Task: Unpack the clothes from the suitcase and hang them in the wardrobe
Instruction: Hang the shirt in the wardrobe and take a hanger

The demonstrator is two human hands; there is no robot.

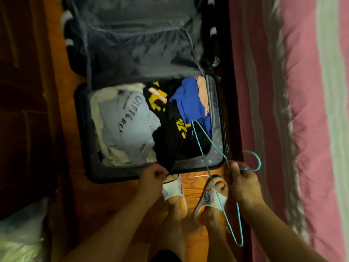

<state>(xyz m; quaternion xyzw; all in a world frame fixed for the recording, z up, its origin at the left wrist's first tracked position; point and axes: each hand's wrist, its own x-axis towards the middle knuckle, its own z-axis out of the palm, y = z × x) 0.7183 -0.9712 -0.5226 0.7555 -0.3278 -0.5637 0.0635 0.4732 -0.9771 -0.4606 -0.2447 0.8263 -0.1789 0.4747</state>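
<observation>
The suitcase (pixel 151 129) lies open on the orange floor (pixel 198 178) just beside a bed with a pink and white striped cover (pixel 302 110), and it is nearly full, so the unpacking looks barely begun. The far half shows only its grey lining (pixel 136 38), while the near half holds a loose heap: a pale grey shirt with dark lettering (pixel 128 125) on the left over something cream, a black garment with yellow print (pixel 166 133) in the middle, and a blue garment (pixel 190 103) with a peach one (pixel 203 91) against the right wall. The left hand (pixel 153 176) is at the near rim, its fingers curled round the hanging edge of the black garment, which seems to be the piece now being pulled out. The right hand (pixel 243 178), well apart from the left, grips a blue wire hanger (pixel 213 154) just below its hook; one end of the hanger reaches into the case and disappears under the blue garment, the other end hangs down past the person's slippers (pixel 194 191). No wardrobe is in view, so whether anything is hung there cannot be told. By my reading, almost everything is left: each piece must be lifted out, put on a hanger and carried to the wardrobe.
</observation>
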